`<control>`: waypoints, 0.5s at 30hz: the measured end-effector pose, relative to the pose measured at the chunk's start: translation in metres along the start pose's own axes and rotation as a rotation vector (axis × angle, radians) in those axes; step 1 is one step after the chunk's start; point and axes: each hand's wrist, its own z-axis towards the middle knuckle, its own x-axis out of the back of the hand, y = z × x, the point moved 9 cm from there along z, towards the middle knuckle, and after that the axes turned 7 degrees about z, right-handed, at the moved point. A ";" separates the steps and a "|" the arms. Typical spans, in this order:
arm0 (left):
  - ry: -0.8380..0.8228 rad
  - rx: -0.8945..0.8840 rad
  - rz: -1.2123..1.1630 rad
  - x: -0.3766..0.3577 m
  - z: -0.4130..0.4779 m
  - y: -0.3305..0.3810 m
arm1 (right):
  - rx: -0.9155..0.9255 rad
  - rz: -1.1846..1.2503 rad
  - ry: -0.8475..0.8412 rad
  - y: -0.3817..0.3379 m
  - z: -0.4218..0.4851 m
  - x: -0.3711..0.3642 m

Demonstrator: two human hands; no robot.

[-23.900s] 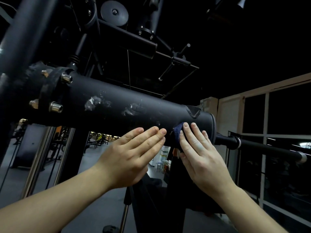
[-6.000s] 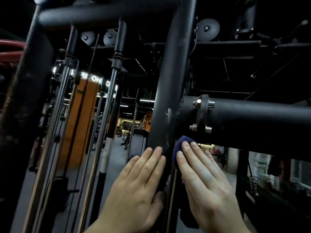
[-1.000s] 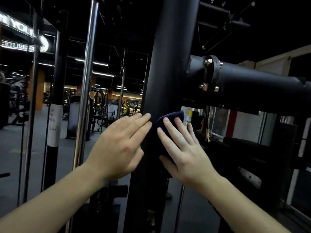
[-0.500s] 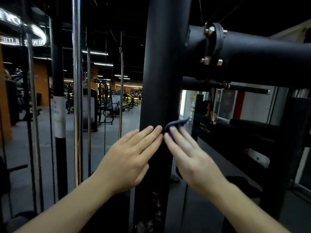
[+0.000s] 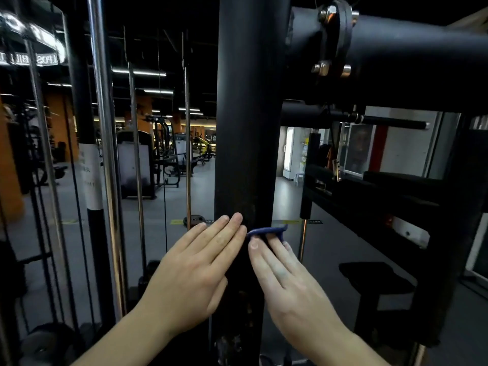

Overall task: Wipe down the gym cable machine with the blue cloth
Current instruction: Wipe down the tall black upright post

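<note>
A thick black upright post (image 5: 248,114) of the cable machine stands right in front of me. My right hand (image 5: 285,281) presses the small blue cloth (image 5: 268,231) flat against the post with straight fingers; only the cloth's top edge shows above the fingertips. Just left of it, my left hand (image 5: 198,268) rests flat on the post, fingers straight and together. A fat black horizontal tube (image 5: 412,54) joins the post at the upper right through a bolted flange (image 5: 334,40).
Chrome guide rods (image 5: 104,154) and thin cables (image 5: 187,133) run vertically to the left of the post. A thinner black bar (image 5: 369,118) sticks out right under the tube. A dark bench and frame (image 5: 377,283) stand lower right. Gym floor and machines lie beyond.
Both hands have slid down the post together, the cloth under the right fingers, and the view has dropped with them. Earlier the cloth was on the horizontal tube.
</note>
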 end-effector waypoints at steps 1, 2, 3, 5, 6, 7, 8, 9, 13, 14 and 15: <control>-0.004 -0.005 0.000 0.000 -0.001 0.000 | -0.017 -0.031 -0.007 0.002 0.006 0.003; -0.004 -0.009 0.003 0.000 -0.001 -0.001 | -0.034 -0.058 -0.014 0.004 0.015 0.008; 0.000 -0.010 0.006 0.002 0.000 -0.003 | -0.048 -0.080 -0.021 0.005 0.025 0.014; 0.014 0.011 0.004 0.006 0.003 -0.007 | -0.060 -0.118 -0.027 0.007 0.045 0.024; 0.023 0.026 -0.001 0.007 0.004 -0.008 | -0.064 -0.131 -0.027 0.007 0.051 0.027; 0.032 0.039 -0.005 0.009 0.005 -0.009 | -0.064 -0.140 -0.032 0.005 0.054 0.028; 0.039 0.047 -0.008 0.010 0.005 -0.010 | -0.056 -0.151 -0.042 0.003 0.053 0.027; 0.044 0.052 -0.011 0.010 0.004 -0.010 | -0.040 -0.164 -0.056 0.000 0.050 0.024; 0.044 0.041 -0.002 0.008 0.000 -0.012 | 0.045 -0.184 -0.128 -0.006 0.044 0.019; 0.043 0.037 0.001 0.008 0.000 -0.014 | 0.047 -0.188 -0.130 -0.004 0.050 0.022; 0.044 0.038 0.000 0.008 0.001 -0.015 | 0.036 -0.190 -0.123 -0.002 0.058 0.026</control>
